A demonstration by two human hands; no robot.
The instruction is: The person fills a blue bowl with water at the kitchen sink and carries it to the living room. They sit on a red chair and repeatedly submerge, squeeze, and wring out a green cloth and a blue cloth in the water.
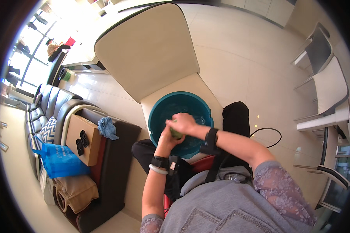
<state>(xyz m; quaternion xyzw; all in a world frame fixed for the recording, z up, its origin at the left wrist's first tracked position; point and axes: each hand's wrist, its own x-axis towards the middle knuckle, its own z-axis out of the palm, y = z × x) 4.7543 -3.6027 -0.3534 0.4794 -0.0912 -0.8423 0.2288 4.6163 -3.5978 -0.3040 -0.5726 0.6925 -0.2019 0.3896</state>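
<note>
Over a teal plastic basin with clear water in it, my hands are close together. My left hand cups a green object, probably a vegetable or fruit, from the left and below. From above, my right hand is closed around the upper part of that same object. My fingers cover most of it, so its full shape is hidden. Beneath the basin is the seat of a cream chair, whose tall backrest rises on the far side.
On the left stands a dark leather sofa bearing a cardboard box, a blue bag and a crumpled blue cloth. White chairs line the right side. A black cable loops beside my right knee. A person sits near the window.
</note>
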